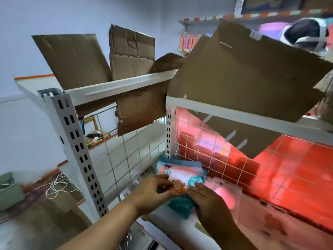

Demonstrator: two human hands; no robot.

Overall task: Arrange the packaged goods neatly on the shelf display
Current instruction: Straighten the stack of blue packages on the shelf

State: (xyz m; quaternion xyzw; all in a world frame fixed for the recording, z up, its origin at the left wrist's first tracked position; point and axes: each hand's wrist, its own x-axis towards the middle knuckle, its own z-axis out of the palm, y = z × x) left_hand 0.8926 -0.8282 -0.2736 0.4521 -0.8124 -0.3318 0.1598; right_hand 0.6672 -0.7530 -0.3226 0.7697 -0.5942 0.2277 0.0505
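**Head view: both hands on a packet at the shelf's back corner**

Setting: white metal shelving unit against a pale wall. A slotted upright post (79, 147) stands at left, and a wire grid panel (129, 150) forms the back. Behind the right-hand grid is a red-lit tiled surface (288, 168).

Above: loose cardboard sheets (243, 83) lean over the top rails. A flattened cardboard box (131, 49) stands upright further back.

Floor, left: coiled white cord (57, 186).

Far wall: high shelf with orange bottles (189, 41), blurred.

Task item: teal-and-pink packet (180, 175) with a cartoon figure printed on its front. It lies on the shelf board (171, 224), its far end at the corner where the two grid panels meet. More teal packaging shows under and behind it; the count cannot be told. Just to its right lie clear packets (227, 192) tinted pink by the light.

Left hand (151, 193): fingers curled, gripping the packet's left edge. The fingertips are blurred.

Right hand (207, 201): seen from the back. Fingers held close together and bent over the packet's right side, with the thumb pointing toward the cartoon figure.

Both forearms enter from the bottom of the frame.
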